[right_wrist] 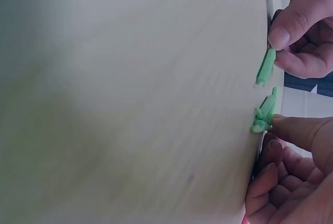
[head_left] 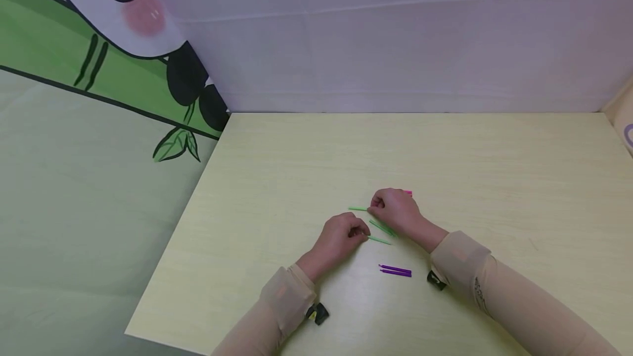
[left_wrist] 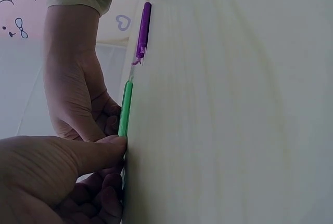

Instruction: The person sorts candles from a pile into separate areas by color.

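Note:
In the head view my left hand [head_left: 341, 232] pinches the left end of a thin green stick [head_left: 379, 240] low over the pale table. Farther back, my right hand [head_left: 397, 209] pinches another green stick [head_left: 357, 209], whose free end points left. Between the hands lie more green sticks [head_left: 382, 228], close together and slanting. The right wrist view shows the left thumb and finger on a green stick [right_wrist: 266, 68], beside further green pieces [right_wrist: 264, 114] at the right thumb. Which of those pieces the right hand holds is hard to tell there.
Two purple sticks [head_left: 395, 271] lie side by side nearer the front. Pink sticks [head_left: 408, 193] show partly behind the right hand. The wooden table [head_left: 494, 169] meets a pale wall cloth [head_left: 395, 54] at the back; its left edge slants toward the front.

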`<state>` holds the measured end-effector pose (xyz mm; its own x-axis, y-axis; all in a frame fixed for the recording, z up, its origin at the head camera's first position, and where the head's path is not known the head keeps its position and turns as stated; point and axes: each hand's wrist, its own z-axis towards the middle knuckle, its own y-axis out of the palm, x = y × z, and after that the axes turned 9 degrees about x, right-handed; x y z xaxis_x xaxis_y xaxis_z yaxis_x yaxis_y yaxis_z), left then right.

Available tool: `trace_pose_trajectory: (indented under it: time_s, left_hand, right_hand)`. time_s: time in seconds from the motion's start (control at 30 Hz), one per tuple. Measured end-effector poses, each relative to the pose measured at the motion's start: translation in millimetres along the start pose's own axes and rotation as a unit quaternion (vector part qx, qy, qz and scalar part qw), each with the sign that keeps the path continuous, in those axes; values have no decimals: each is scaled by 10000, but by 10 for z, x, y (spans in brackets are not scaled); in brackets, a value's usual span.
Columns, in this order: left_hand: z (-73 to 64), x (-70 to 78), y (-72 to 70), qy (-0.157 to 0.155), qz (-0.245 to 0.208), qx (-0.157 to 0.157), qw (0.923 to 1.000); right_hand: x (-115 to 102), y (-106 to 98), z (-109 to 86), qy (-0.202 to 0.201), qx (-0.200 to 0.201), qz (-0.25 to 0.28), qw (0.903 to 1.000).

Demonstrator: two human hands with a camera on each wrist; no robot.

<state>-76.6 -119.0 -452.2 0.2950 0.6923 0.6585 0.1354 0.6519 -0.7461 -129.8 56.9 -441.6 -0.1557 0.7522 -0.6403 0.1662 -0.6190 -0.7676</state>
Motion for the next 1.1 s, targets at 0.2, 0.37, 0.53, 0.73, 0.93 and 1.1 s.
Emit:
trace_pose_trajectory:
  time_s: [0.2, 0.37, 0.53, 0.73, 0.93, 1.1]
  left_hand:
    - [-10, 4, -18, 60, 21, -24, 10000]
    - [-4, 3, -12, 19, 63, -58, 10000]
    - [7, 0, -6, -3, 207, -98, 9997]
    - [76, 37, 40, -57, 266, -51, 9996]
    - [171, 102, 105, -156, 416, -37, 9990]
    - [254, 150, 164, -246, 533, 23, 9983]
  right_hand:
    - [-20, -11, -6, 1, 6, -1, 10000]
    - [-19, -35, -21, 31, -9, 120, 9999]
    - [-9, -63, -43, 19, -13, 240, 9997]
    - [110, -115, 10, -90, 8, 257, 9996]
    - [264, -205, 89, -143, -63, 335, 9993]
    - [390, -286, 140, -202, -116, 353, 9991]
